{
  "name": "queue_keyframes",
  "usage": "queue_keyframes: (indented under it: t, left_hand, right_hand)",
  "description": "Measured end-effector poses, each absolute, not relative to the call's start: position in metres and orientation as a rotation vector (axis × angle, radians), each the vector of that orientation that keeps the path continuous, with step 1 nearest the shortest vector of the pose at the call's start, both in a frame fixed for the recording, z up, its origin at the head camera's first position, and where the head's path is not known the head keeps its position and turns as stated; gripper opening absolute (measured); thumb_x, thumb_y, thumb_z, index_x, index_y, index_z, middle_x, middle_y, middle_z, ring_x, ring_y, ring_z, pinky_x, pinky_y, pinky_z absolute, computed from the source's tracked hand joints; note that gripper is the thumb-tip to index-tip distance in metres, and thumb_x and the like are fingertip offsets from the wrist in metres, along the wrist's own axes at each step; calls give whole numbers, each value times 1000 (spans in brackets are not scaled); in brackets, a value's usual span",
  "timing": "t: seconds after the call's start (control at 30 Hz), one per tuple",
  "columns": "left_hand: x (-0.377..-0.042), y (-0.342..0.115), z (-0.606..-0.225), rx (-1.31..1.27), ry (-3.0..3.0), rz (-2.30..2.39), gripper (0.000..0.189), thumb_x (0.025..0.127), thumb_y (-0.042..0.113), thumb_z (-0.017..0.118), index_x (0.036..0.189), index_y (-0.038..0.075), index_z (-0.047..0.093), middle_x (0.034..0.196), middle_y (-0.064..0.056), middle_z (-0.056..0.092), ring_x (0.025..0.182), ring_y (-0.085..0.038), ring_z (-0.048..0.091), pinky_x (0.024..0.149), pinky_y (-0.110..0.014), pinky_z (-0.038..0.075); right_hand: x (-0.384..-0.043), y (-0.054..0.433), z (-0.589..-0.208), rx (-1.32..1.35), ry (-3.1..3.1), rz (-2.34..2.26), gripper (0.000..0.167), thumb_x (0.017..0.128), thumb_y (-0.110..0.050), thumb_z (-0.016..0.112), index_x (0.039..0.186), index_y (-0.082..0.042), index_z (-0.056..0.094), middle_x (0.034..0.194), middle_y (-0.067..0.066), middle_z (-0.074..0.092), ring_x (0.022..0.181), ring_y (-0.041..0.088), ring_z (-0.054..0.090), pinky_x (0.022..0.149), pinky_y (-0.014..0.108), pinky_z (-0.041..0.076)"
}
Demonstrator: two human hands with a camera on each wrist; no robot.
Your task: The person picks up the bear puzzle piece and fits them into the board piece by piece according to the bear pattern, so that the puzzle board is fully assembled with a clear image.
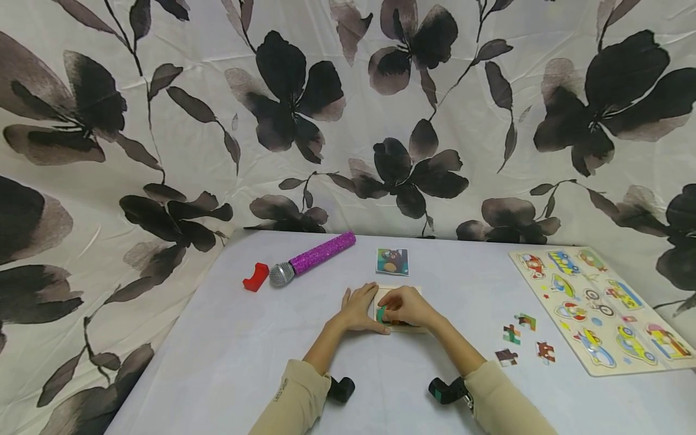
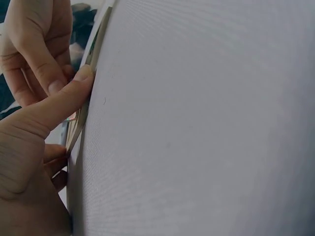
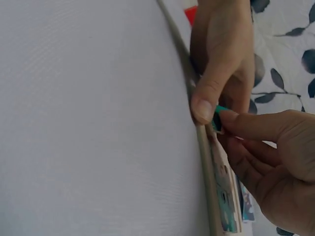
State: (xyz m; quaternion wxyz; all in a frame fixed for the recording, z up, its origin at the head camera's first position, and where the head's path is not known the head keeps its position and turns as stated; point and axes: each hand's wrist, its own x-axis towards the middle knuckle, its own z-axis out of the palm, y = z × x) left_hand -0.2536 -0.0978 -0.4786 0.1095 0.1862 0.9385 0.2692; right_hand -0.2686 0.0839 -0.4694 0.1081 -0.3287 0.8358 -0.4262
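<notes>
A small wooden puzzle tray (image 1: 415,330) lies on the white table in front of the person. The left hand (image 1: 359,309) holds its left side, thumb at the near edge and fingers spread toward the far corner. Between thumb and fingertips, the right hand (image 1: 410,305) pinches a green puzzle piece (image 1: 380,313) over the tray's left part, close by the left thumb. Pieces with printed picture parts (image 3: 224,196) show inside the tray in the right wrist view; the hands hide much of the rest. Several loose puzzle pieces (image 1: 511,334) lie to the right of the hands.
Behind the tray lies a square bear picture card (image 1: 392,261). A purple glitter microphone (image 1: 321,255) and a red curved block (image 1: 256,277) lie at the back left. On the right is a large board of vehicle pictures (image 1: 603,311). Floral cloth (image 1: 348,121) hangs behind the table.
</notes>
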Motion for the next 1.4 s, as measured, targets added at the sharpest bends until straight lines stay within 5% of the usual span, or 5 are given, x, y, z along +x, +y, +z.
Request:
queue_keyframes:
  t: [0.77,1.03,1.27,1.4]
  left_hand:
    - [-254,-97,-479,550,2765,790,104,68,45,81,146,0,29,152,-14,27,141,-32,21,112,-60,2]
    - [-254,-99,-480,549,2761,795,104,68,44,81,146,0,29,152,-15,27,141,-33,20,112,-60,2]
    - [-254,-98,-482,553,2769,796,102,68,44,81,145,0,31,152,-15,28,141,-33,21,112,-60,3]
    - [-254,-98,-482,555,2770,801,102,68,44,81,145,-1,30,152,-16,28,141,-33,21,112,-60,3]
  right_hand:
    - [-270,77,-462,-1021,2535,-1021,21,79,-2,73,99,5,70,89,11,72,76,13,66,66,18,53]
    - [-266,75,-461,-1110,2583,-910,22,77,-3,74,97,5,71,89,10,66,69,7,55,60,15,46]
    - [-260,72,-458,-1106,2670,-724,24,79,-9,74,101,1,72,96,5,60,83,17,48,74,29,44]
    - [-256,72,-457,-1067,2683,-681,24,80,-11,74,102,-1,72,99,3,58,85,17,44,72,27,41]
